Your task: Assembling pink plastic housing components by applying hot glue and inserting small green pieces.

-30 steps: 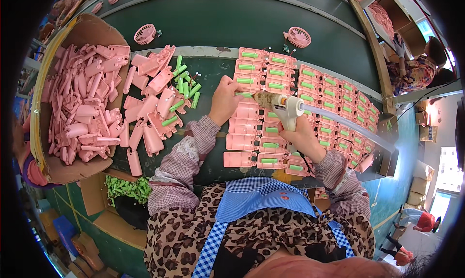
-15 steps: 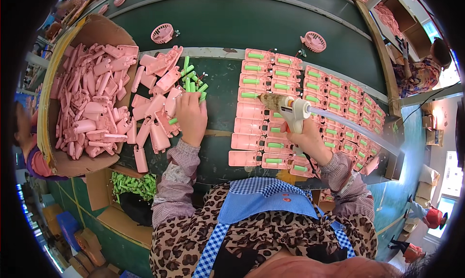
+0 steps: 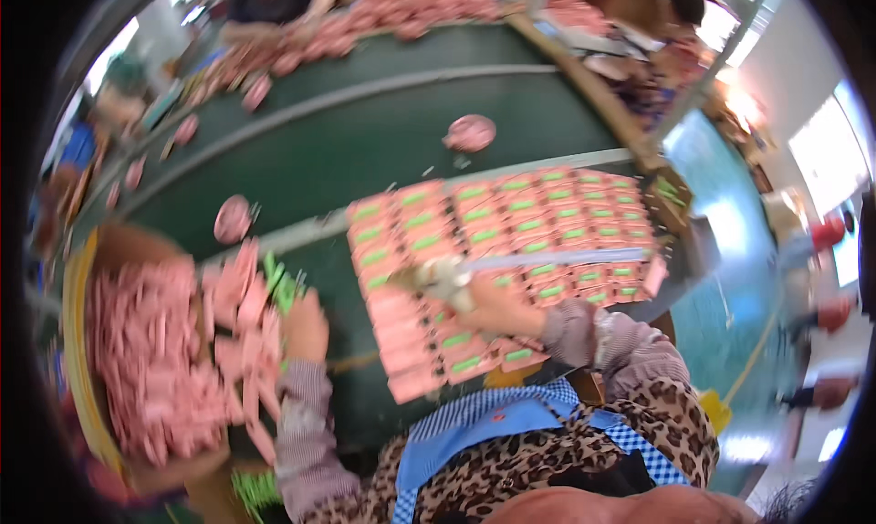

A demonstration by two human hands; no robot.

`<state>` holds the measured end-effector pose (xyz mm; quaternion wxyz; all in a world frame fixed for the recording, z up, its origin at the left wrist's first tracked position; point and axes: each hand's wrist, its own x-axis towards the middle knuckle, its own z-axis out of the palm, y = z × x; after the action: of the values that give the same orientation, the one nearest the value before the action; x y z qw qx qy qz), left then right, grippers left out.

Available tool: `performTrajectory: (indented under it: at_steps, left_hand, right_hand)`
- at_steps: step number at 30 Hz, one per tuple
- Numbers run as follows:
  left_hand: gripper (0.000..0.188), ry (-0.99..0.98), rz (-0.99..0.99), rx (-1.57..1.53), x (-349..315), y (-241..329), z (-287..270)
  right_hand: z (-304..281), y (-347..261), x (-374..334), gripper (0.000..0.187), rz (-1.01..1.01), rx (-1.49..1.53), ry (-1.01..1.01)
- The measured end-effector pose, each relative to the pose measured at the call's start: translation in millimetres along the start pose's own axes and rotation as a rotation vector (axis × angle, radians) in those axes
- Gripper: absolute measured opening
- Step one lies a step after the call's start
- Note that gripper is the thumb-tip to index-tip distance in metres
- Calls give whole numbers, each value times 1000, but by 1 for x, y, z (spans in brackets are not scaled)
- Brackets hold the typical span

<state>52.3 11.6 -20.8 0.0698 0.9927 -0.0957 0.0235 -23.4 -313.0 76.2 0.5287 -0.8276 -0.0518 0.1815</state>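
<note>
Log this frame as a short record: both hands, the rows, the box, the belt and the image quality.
Left hand: at loose green batteries; grip unclear
Right hand: holding glue gun
Rows: pink shells, many with green batteries, some without
Box: cardboard box, heaped with pink parts
Belt: green belt carrying pink fan heads
Image: blurred

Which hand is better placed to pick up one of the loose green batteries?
Probably the left hand: it is right beside the loose green batteries, while the right hand holds a hot-glue gun over the pink casings.
</note>
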Motion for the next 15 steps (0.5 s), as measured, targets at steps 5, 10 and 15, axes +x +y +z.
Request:
performTrajectory:
  at_steps: [5, 10, 15]
  left_hand:
    - [9, 6, -38, 56, 4, 12, 5]
    - [19, 267, 202, -528, 1, 30, -33]
    - [10, -219, -95, -1327, -18, 78, -64]
  right_hand:
    - [-1, 6, 0, 39, -24, 26, -4]
    - [-11, 2, -9, 34, -25, 116, -21]
    - [-26, -23, -17, 42, -22, 221, -38]
